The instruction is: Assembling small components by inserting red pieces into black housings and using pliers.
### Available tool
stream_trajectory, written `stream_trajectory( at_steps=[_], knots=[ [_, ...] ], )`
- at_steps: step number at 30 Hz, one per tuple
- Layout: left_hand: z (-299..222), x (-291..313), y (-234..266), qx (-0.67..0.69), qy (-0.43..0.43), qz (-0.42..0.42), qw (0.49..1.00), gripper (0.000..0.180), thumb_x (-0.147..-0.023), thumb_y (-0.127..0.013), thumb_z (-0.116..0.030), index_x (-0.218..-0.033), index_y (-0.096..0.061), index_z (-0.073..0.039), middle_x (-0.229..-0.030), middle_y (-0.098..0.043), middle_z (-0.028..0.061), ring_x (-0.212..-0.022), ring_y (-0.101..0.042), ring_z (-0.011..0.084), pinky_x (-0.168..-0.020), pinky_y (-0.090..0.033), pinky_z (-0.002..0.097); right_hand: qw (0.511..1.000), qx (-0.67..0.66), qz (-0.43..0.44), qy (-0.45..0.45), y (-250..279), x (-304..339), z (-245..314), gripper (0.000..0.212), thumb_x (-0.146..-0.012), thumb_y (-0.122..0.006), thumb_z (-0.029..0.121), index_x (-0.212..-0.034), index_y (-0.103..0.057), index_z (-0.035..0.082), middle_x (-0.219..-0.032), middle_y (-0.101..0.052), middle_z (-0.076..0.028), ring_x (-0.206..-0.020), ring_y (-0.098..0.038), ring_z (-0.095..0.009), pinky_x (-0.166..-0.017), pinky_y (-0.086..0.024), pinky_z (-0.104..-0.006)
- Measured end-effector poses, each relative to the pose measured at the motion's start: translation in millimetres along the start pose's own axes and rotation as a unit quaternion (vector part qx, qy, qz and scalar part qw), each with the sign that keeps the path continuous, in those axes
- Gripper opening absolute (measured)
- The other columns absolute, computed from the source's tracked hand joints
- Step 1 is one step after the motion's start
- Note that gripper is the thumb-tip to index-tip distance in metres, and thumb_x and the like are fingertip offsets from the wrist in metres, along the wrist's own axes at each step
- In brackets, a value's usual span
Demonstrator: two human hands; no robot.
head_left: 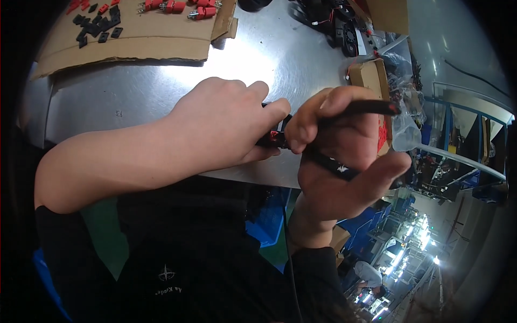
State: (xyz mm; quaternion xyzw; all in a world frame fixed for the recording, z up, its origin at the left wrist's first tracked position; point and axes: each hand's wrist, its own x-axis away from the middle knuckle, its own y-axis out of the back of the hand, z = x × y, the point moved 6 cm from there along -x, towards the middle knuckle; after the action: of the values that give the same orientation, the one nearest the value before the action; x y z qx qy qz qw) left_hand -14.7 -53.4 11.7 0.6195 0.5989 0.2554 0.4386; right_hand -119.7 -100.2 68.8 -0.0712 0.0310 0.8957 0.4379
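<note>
A small black-and-red part (273, 138) is clamped between the fingers of the left hand (226, 116), over the near side of the metal counter (118, 97). A black tool (371, 107) is gripped by the right hand's (344, 156) curled fingers, just beside it. Beyond, black pieces (97, 26) and red parts (173, 7) are borne by cardboard (145, 47).

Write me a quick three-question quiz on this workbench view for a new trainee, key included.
1. True or false: the red parts with metal ends lie on the cardboard.
2. Which hand grips the black-handled tool? A) left; B) right; C) neither.
3. Fill in: the dark item at the fingertips of the left hand shows a bit of ____ colour.
Key: 1. True. 2. B, the right hand. 3. Red.
</note>
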Motion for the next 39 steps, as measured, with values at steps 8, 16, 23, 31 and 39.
stream_trajectory(
  at_steps=[8,16,23,31,39],
  knots=[
    [-1,0,-2,-0.011,0.011,-0.045,0.999,0.049,-0.086,-0.079,-0.045,-0.108,-0.060,-0.005,-0.091,-0.067,0.0152,-0.078,-0.073,0.0317,-0.067,-0.060,0.0397,0.989,-0.048,-0.048,0.129,5,10,-8,0.073,-0.099,-0.033,0.079,-0.097,-0.045,0.007,-0.078,-0.048,-0.010,-0.064,-0.046,-0.019,-0.065,-0.043,-0.0342],
    [1,0,0,0.010,0.014,-0.005,1.000,0.045,-0.088,-0.078,-0.042,-0.108,-0.062,-0.006,-0.091,-0.069,0.0160,-0.079,-0.073,0.0334,-0.070,-0.060,0.0409,0.982,-0.096,0.048,0.157,10,12,-12,0.070,-0.095,-0.043,0.082,-0.090,-0.044,0.012,-0.064,-0.039,-0.001,-0.052,-0.030,-0.013,-0.053,-0.029,-0.0320],
    [7,-8,1,0.026,-0.013,0.005,1.000,0.040,-0.088,-0.078,-0.039,-0.109,-0.068,-0.006,-0.088,-0.072,0.0164,-0.081,-0.073,0.0349,-0.074,-0.060,0.0431,0.974,-0.082,0.209,0.032,10,-26,-20,0.076,-0.091,-0.046,0.086,-0.083,-0.051,0.011,-0.054,-0.042,-0.001,-0.043,-0.035,-0.013,-0.044,-0.031,-0.0304],
    [12,-15,3,0.060,-0.006,0.047,0.997,0.034,-0.085,-0.079,-0.033,-0.101,-0.072,-0.004,-0.079,-0.072,0.0155,-0.076,-0.073,0.0343,-0.074,-0.060,0.0415,0.740,-0.262,0.613,0.090,-24,-49,-19,0.066,-0.098,-0.056,0.069,-0.084,-0.059,0.005,-0.059,-0.053,-0.006,-0.041,-0.049,-0.018,-0.040,-0.043,-0.0291],
    [14,-15,5,0.096,-0.070,0.069,0.991,0.029,-0.080,-0.076,-0.029,-0.093,-0.069,-0.003,-0.074,-0.070,0.0160,-0.073,-0.072,0.0348,-0.070,-0.059,0.0430,0.742,-0.386,0.548,0.028,-33,-38,-17,0.057,-0.102,-0.065,0.046,-0.071,-0.057,-0.001,-0.060,-0.054,-0.009,-0.038,-0.045,-0.020,-0.034,-0.036,-0.0309]
  ],
)
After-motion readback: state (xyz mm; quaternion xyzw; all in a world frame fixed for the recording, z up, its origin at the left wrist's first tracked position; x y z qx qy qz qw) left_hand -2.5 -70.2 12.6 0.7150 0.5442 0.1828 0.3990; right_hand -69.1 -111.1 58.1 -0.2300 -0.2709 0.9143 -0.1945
